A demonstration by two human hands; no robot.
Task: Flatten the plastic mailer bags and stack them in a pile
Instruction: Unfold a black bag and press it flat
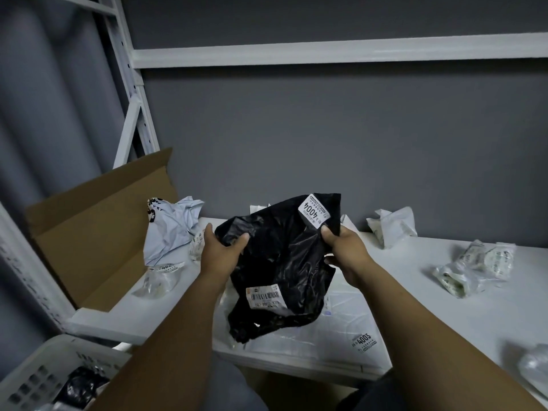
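Both hands are gripping the crumpled black mailer bag (281, 262), left hand (221, 252) and right hand (345, 250) on its edges, held above the flat white mailer pile (341, 330) on the desk (444, 292). Flattening stage I'd say; next, pull it taut and lay it on top.

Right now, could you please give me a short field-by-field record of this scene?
held: black mailer bag, crumpled, raised over the shelf
left hand: grips its left edge
right hand: pinches its right edge below the 4004 label
pile: flat white mailers on the shelf, beneath the black bag
unflattened: pale blue bag at left, white bag at right
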